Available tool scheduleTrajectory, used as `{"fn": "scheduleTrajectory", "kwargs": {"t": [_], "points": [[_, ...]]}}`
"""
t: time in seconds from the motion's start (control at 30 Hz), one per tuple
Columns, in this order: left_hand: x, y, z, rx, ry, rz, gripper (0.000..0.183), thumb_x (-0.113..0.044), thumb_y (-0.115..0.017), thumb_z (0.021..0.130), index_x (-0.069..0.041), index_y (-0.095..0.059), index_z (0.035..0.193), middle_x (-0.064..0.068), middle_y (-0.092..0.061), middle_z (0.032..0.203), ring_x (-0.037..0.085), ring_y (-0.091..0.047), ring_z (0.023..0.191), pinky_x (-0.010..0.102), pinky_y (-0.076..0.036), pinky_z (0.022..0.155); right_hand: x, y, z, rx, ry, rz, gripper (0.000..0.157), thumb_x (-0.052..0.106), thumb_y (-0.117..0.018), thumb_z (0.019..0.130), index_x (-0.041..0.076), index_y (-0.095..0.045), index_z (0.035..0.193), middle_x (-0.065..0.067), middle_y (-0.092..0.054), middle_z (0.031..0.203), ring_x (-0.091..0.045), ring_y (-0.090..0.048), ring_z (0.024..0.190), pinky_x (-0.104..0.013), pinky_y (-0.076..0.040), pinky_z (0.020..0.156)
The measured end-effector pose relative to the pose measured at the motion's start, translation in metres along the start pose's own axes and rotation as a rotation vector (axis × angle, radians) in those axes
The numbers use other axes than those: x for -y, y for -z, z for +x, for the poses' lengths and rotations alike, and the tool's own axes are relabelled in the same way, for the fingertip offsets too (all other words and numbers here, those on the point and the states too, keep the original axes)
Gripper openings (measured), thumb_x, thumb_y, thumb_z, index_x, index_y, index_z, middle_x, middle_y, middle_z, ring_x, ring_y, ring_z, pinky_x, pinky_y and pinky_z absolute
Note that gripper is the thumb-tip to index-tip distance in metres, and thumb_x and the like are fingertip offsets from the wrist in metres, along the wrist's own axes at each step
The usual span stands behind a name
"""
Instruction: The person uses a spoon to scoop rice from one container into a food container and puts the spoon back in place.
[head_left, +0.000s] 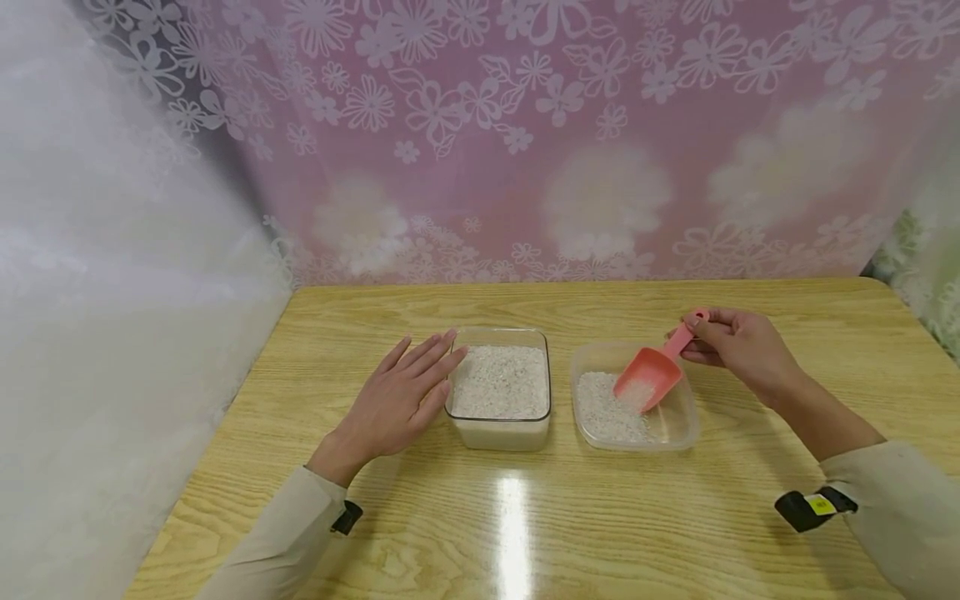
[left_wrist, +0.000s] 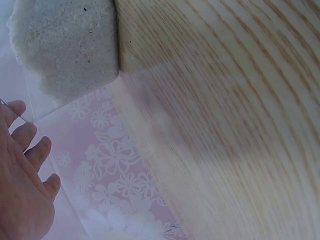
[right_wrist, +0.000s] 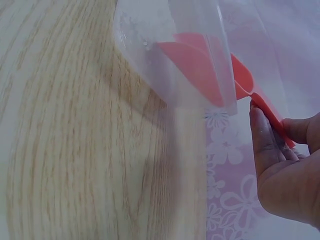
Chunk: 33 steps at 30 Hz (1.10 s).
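My right hand (head_left: 742, 346) grips the handle of a pink scoop (head_left: 651, 375), thumb on top. The scoop's bowl tilts down into a clear plastic container (head_left: 678, 429) and carries a little rice. More rice (head_left: 609, 410) covers the left part of that container's bottom. In the right wrist view the scoop (right_wrist: 200, 65) shows through the container's wall. My left hand (head_left: 405, 392) rests with extended fingers at the left rim of a glass container (head_left: 501, 433) nearly full of rice (head_left: 501, 382). The left wrist view shows this hand (left_wrist: 25, 175) beside the glass wall.
Both containers stand side by side on a wood-grain table (head_left: 420, 517), a narrow gap between them. A pink floral curtain (head_left: 480, 167) hangs behind the table's far edge, and a white sheet (head_left: 112, 333) hangs at the left. Dark straps sit at both cuffs.
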<state>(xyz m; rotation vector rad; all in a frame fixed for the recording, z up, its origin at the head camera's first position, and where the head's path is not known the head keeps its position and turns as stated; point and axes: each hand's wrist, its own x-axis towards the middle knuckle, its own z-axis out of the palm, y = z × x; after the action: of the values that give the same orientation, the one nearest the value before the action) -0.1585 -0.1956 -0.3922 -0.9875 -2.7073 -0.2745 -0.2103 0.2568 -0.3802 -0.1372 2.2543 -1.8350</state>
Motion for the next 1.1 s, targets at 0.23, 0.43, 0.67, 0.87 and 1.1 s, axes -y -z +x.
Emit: {"fn": "scheduleTrajectory", "kwargs": {"t": [0.23, 0.43, 0.67, 0.87, 1.1], "points": [[0.000, 0.000, -0.001, 0.006, 0.001, 0.000, 0.050, -0.038, -0.022, 0.105, -0.020, -0.033, 0.151, 0.001, -0.025, 0.156, 0.015, -0.020, 0.142, 0.044, -0.011, 0.116, 0.005, -0.003, -0.003, -0.028, 0.036, -0.048, 0.051, 0.028, -0.049, 0.100, -0.015, -0.042, 0.127, 0.009, -0.068, 0.096, -0.007, -0.067, 0.087, -0.027, -0.055, 0.078], [0.000, 0.000, -0.002, 0.008, 0.004, -0.001, 0.050, -0.038, -0.023, 0.105, -0.021, -0.032, 0.151, 0.001, -0.024, 0.156, 0.016, -0.020, 0.142, 0.044, -0.010, 0.116, 0.009, -0.007, -0.007, -0.059, 0.105, -0.090, 0.041, 0.025, -0.050, 0.100, -0.011, -0.047, 0.119, 0.010, -0.069, 0.096, -0.006, -0.067, 0.087, -0.024, -0.055, 0.075], [0.000, -0.001, -0.002, -0.004, -0.008, 0.000, 0.050, -0.037, -0.024, 0.105, -0.019, -0.034, 0.151, 0.003, -0.026, 0.155, 0.017, -0.021, 0.142, 0.045, -0.012, 0.116, 0.015, -0.012, -0.013, -0.112, 0.186, -0.148, 0.034, 0.024, -0.050, 0.101, -0.004, -0.053, 0.119, 0.008, -0.070, 0.096, -0.006, -0.067, 0.087, -0.023, -0.055, 0.073], [0.000, 0.001, 0.000, -0.007, -0.006, 0.009, 0.050, -0.038, -0.021, 0.105, -0.020, -0.035, 0.150, 0.001, -0.025, 0.156, 0.016, -0.021, 0.142, 0.044, -0.012, 0.116, 0.022, -0.015, -0.018, -0.171, 0.192, -0.180, 0.043, 0.029, -0.051, 0.100, -0.005, -0.051, 0.124, 0.013, -0.070, 0.095, -0.004, -0.067, 0.086, -0.023, -0.055, 0.073], [0.000, 0.000, 0.000, -0.009, -0.011, 0.008, 0.050, -0.037, -0.024, 0.105, -0.019, -0.034, 0.150, 0.002, -0.025, 0.156, 0.017, -0.021, 0.142, 0.045, -0.012, 0.116, 0.026, -0.015, -0.023, -0.193, 0.200, -0.134, 0.040, 0.029, -0.054, 0.098, -0.003, -0.053, 0.123, 0.011, -0.071, 0.096, -0.006, -0.068, 0.085, -0.023, -0.055, 0.073]]}}
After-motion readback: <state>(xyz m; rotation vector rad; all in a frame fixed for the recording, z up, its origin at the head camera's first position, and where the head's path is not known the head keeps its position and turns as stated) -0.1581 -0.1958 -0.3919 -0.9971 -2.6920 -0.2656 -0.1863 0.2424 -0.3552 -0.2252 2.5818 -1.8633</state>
